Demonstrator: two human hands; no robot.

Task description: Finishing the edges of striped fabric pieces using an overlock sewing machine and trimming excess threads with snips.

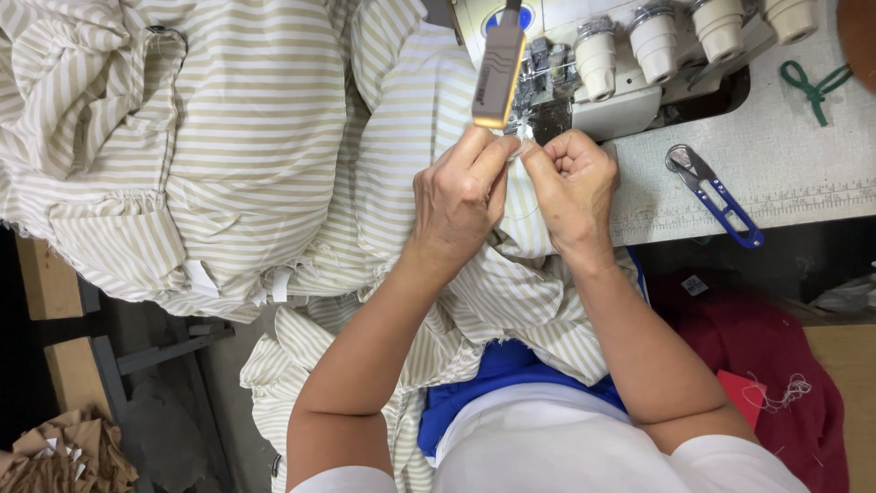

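Note:
My left hand [459, 198] and my right hand [575, 183] both pinch the edge of a beige-and-white striped fabric [265, 137] right in front of the sewing machine's presser foot [538, 110]. The fingertips of both hands meet at a folded bit of cloth near the needle area. The fabric spreads in a big heap to the left and hangs down over my lap. A small lamp [499, 73] on the machine hangs just above my left hand.
Several thread cones [657, 41] stand on the white sewing machine [630, 100]. Blue-handled thread snips [716, 194] lie on the table to the right, near a green cord [815, 87]. Red cloth [776, 356] lies at lower right.

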